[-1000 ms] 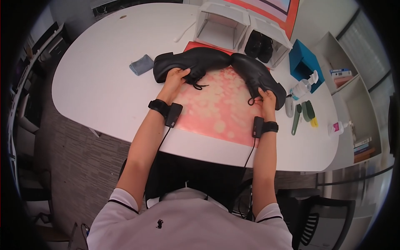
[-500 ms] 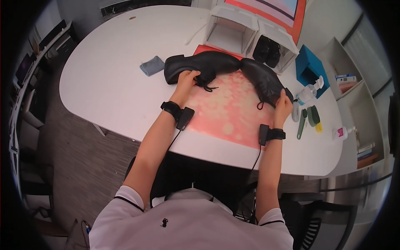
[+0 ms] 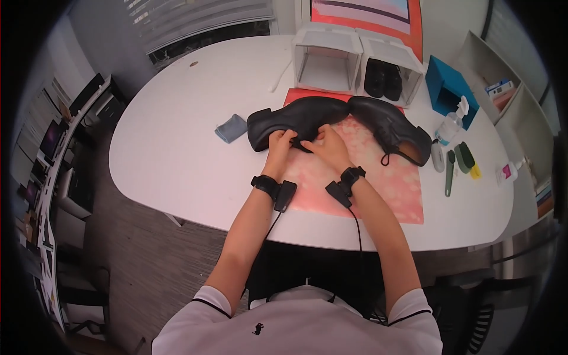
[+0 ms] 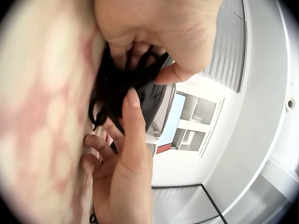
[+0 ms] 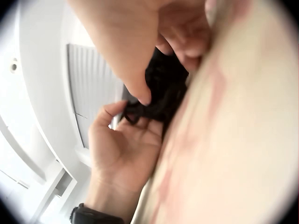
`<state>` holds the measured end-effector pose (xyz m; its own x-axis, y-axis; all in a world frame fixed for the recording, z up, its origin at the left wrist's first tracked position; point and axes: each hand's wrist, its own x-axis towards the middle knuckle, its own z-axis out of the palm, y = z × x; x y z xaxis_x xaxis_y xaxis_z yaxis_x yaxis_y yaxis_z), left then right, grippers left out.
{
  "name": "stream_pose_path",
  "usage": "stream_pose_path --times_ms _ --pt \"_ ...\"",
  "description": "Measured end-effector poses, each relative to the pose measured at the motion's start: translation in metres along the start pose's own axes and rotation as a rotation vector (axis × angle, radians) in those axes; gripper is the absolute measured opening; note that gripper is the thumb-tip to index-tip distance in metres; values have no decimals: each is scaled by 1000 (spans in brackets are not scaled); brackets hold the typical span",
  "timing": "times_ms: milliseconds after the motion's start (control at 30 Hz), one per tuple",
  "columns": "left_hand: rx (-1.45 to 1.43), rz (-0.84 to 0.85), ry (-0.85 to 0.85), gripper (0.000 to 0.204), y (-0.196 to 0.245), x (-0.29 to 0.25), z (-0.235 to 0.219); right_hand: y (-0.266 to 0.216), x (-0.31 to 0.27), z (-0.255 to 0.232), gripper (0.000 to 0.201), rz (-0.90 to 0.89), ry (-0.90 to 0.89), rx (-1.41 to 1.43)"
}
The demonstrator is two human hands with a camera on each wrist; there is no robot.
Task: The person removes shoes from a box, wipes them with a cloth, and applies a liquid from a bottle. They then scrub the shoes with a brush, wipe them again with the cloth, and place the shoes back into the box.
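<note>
Two black lace-up leather shoes lie on their sides on a red-and-cream mat [image 3: 408,201], toes meeting in the head view. My left hand [image 3: 279,148] grips the left shoe [image 3: 307,112] near its opening, fingers in among the black laces [image 4: 110,84] and thumb on the leather. Facing it, my right hand [image 3: 332,148] is at the same shoe's lacing; its thumb [image 4: 132,100] touches the laces while its other fingers lie apart, close over the mat. The right shoe [image 3: 387,121] lies untouched, its tan lining showing at the opening.
Behind the mat stand two white boxes [image 3: 328,41], one with black shoes [image 3: 383,80] inside. A folded grey-blue cloth [image 3: 231,128] lies left. Along the right are a teal bin [image 3: 447,89], a pump bottle [image 3: 449,127], green brushes [image 3: 464,157] and a white-and-pink bottle [image 3: 506,173].
My right hand has left the right shoe and moved leftward to the left shoe's laces. My left hand has stayed on the left shoe. The head view has shifted.
</note>
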<state>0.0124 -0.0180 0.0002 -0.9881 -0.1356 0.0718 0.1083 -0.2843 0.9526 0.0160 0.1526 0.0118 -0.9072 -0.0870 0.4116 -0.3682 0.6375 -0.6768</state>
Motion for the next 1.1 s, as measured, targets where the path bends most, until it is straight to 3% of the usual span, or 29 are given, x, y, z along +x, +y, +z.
stream_pose_path --times_ms 33,100,233,333,500,533,600,700,767,800,833,867,967,1033,1100 --pt "-28 -10 33 15 2 1 2 1 2 2 59 15 -15 -62" --pt "-90 -42 102 22 2 -1 7 7 2 3 57 79 -40 114" --pt "-165 -52 -16 20 7 -2 6 24 -4 7 50 102 -21 360" --pt "-144 -109 -67 14 2 4 -5 22 -10 7 37 64 19 347" --pt "-66 -131 -40 12 0 8 -5 9 -12 -7 35 147 205 499" --pt "-236 -163 -29 11 4 6 -3 3 -9 -11 32 140 249 497" --pt "-577 -210 -6 13 12 4 3 -19 6 -16 27 -81 262 314" --pt "-640 -204 -138 22 -19 21 -10 -76 25 -12 20 -338 184 145" --pt "-581 -176 -29 24 -6 10 6 -110 48 9 22 -562 137 1" --pt "-631 -162 -37 32 14 -5 15 -128 56 23 22 -609 32 -26" --pt "-417 44 -68 33 -14 2 10 -145 64 39 23 -658 -72 -54" --pt "-212 250 -55 34 -44 8 6 -159 73 59 22 -682 -182 -136" --pt "-758 -305 -93 18 -11 -9 -6 -191 78 119 17 -605 -470 -474" --pt "-286 -228 7 16 -5 0 -4 -184 73 165 18 -510 -455 -688" --pt "-380 -45 -1 17 -60 29 -2 -172 77 191 19 -437 -462 -739"
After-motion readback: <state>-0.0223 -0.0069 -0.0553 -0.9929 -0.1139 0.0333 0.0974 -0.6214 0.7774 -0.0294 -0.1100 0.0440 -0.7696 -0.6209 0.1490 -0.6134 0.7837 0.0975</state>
